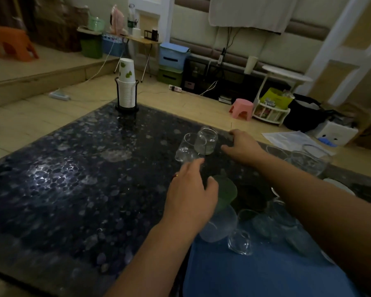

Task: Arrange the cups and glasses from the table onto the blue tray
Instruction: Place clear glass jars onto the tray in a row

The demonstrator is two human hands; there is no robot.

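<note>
Two clear glasses stand on the dark table [73, 179]: a tumbler [185, 150] and a jar-shaped glass [207, 141] just behind it. My left hand [191, 194] hovers open just in front of the tumbler, fingertips close to its base. To the right of the jar, my right hand [242, 146] is open with fingers spread and holds nothing. The blue tray [266, 275] lies at the lower right with several glasses on it, among them a frosted cup [220, 226], a green cup [226, 195] and a small clear glass [240, 243].
A stack of white paper cups [126, 86] in a black holder stands at the table's far corner. More clear glassware [308, 161] sits at the right edge beyond my right arm. A pink stool [241, 109] and boxes are on the floor behind.
</note>
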